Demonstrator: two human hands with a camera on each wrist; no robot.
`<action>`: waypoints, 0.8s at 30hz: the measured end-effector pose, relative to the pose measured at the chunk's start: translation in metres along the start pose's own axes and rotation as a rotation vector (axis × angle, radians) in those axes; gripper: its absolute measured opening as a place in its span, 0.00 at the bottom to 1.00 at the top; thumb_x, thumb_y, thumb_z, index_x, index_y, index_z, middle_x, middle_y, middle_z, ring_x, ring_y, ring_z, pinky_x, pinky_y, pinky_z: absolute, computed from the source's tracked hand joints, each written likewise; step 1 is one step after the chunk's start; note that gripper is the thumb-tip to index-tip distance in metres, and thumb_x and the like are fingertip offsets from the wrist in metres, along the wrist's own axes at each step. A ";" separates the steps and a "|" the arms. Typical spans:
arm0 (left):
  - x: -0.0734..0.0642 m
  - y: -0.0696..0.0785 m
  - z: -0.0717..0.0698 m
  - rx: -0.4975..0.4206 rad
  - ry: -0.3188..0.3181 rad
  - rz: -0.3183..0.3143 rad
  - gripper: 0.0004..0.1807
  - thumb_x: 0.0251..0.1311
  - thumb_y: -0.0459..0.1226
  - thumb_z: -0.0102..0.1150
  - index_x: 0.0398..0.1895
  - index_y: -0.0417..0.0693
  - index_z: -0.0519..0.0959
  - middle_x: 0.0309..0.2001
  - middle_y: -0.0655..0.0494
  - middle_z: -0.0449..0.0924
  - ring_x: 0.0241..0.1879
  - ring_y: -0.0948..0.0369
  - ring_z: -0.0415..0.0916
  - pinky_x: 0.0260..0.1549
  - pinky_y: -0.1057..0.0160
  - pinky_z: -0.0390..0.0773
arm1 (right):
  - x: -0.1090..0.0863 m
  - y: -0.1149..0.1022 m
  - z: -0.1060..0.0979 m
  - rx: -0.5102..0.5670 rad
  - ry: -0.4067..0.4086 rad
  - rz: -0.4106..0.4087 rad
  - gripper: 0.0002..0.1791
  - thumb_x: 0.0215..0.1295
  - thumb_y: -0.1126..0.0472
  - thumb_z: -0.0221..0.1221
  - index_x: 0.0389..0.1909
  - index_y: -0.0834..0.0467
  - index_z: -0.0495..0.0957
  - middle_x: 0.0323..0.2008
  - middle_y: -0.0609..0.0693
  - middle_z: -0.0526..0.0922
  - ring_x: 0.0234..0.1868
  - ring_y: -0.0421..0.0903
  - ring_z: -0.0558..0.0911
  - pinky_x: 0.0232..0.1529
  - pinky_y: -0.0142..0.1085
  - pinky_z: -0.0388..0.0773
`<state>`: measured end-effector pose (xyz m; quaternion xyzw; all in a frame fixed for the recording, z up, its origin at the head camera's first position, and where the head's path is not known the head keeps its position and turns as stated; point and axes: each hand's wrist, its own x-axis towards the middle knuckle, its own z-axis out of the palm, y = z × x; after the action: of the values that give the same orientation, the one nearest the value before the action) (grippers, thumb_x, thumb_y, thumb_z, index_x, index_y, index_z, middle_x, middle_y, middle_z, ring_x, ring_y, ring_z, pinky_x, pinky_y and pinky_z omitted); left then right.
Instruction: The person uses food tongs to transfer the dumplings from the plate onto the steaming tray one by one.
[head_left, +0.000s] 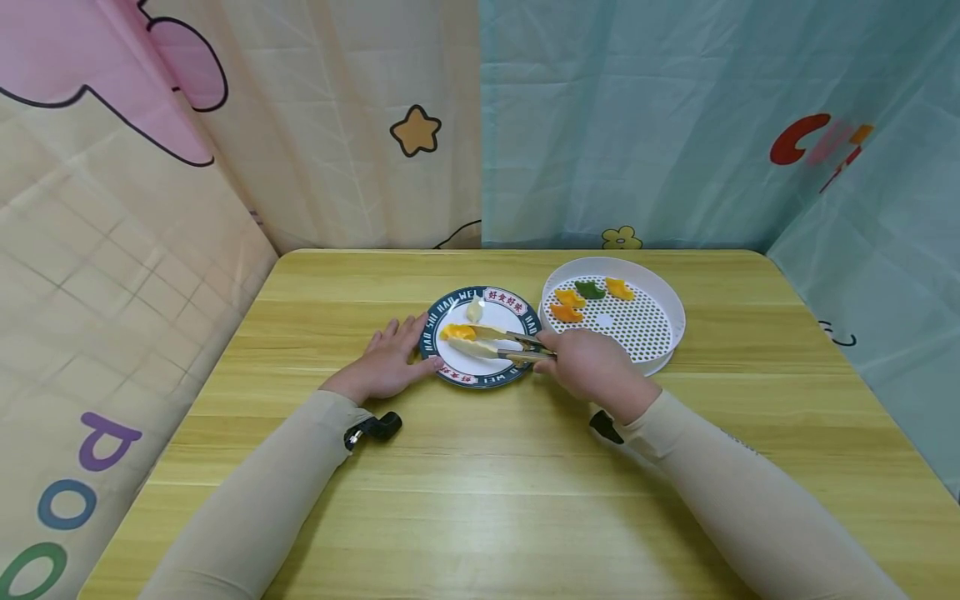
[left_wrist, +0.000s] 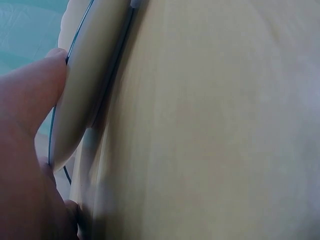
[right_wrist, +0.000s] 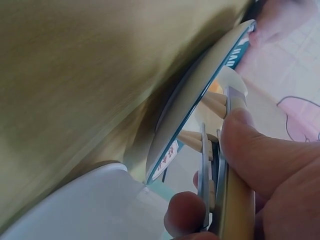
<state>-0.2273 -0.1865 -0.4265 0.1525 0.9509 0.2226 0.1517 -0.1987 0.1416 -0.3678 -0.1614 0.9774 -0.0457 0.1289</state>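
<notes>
A white plate (head_left: 517, 321) with a dark teal lettered rim lies on the table. My left hand (head_left: 386, 358) rests against its left edge, fingers spread and thumb on the rim; the left wrist view shows the thumb (left_wrist: 42, 85) at the plate's edge. My right hand (head_left: 592, 367) grips metal tongs (head_left: 517, 355) with pale tips, reaching over the plate from the right. A yellow dumpling-shaped piece (head_left: 457, 332) lies by the tong tips; whether they pinch it cannot be told. Behind it on the plate is a whitish piece (head_left: 474, 310).
Right of the plate stands a round white steamer tray (head_left: 677, 321) with a perforated base. Several pieces lie in it: a green one (head_left: 590, 290), a yellow one (head_left: 619, 288) and orange ones (head_left: 566, 313). Printed curtains (head_left: 622, 125) hang behind the wooden table (head_left: 450, 500).
</notes>
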 end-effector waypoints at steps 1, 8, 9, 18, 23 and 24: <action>0.000 0.000 0.000 -0.001 -0.001 0.000 0.55 0.72 0.70 0.46 0.88 0.58 0.35 0.87 0.43 0.36 0.85 0.37 0.28 0.82 0.35 0.31 | 0.000 0.000 0.000 -0.004 0.001 -0.001 0.28 0.74 0.41 0.62 0.70 0.46 0.76 0.41 0.51 0.83 0.39 0.50 0.79 0.31 0.37 0.75; 0.000 0.000 0.001 0.001 -0.003 0.001 0.55 0.71 0.71 0.45 0.88 0.59 0.34 0.87 0.43 0.35 0.85 0.37 0.28 0.82 0.35 0.31 | -0.002 0.001 0.001 -0.008 0.034 -0.025 0.24 0.74 0.41 0.62 0.65 0.47 0.79 0.38 0.51 0.82 0.37 0.50 0.79 0.30 0.38 0.74; 0.000 0.000 0.001 0.001 -0.003 0.002 0.55 0.71 0.71 0.45 0.88 0.59 0.34 0.87 0.43 0.35 0.85 0.37 0.28 0.82 0.35 0.31 | -0.002 0.002 0.001 -0.009 0.042 -0.029 0.24 0.74 0.41 0.62 0.65 0.47 0.79 0.38 0.50 0.82 0.37 0.49 0.79 0.31 0.38 0.75; 0.000 0.000 0.000 -0.004 -0.006 -0.004 0.55 0.71 0.72 0.45 0.88 0.59 0.34 0.87 0.44 0.35 0.85 0.38 0.27 0.82 0.36 0.31 | -0.006 0.005 0.000 -0.022 0.073 -0.038 0.26 0.75 0.41 0.61 0.66 0.48 0.79 0.38 0.51 0.83 0.37 0.49 0.79 0.32 0.41 0.77; 0.000 0.000 0.000 -0.002 -0.006 -0.004 0.55 0.71 0.71 0.45 0.88 0.59 0.34 0.87 0.44 0.34 0.85 0.38 0.27 0.82 0.36 0.31 | -0.011 0.007 -0.002 -0.010 0.090 -0.033 0.34 0.74 0.39 0.61 0.76 0.48 0.73 0.49 0.54 0.87 0.40 0.50 0.80 0.37 0.43 0.80; -0.001 0.000 0.000 -0.001 -0.006 -0.003 0.55 0.71 0.71 0.45 0.88 0.59 0.34 0.87 0.44 0.34 0.85 0.38 0.27 0.82 0.36 0.31 | -0.012 0.007 -0.003 0.004 0.091 -0.025 0.35 0.74 0.39 0.61 0.77 0.48 0.71 0.51 0.55 0.87 0.41 0.51 0.80 0.37 0.43 0.79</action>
<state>-0.2270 -0.1870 -0.4260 0.1516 0.9506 0.2222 0.1550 -0.1906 0.1523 -0.3631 -0.1711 0.9800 -0.0565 0.0840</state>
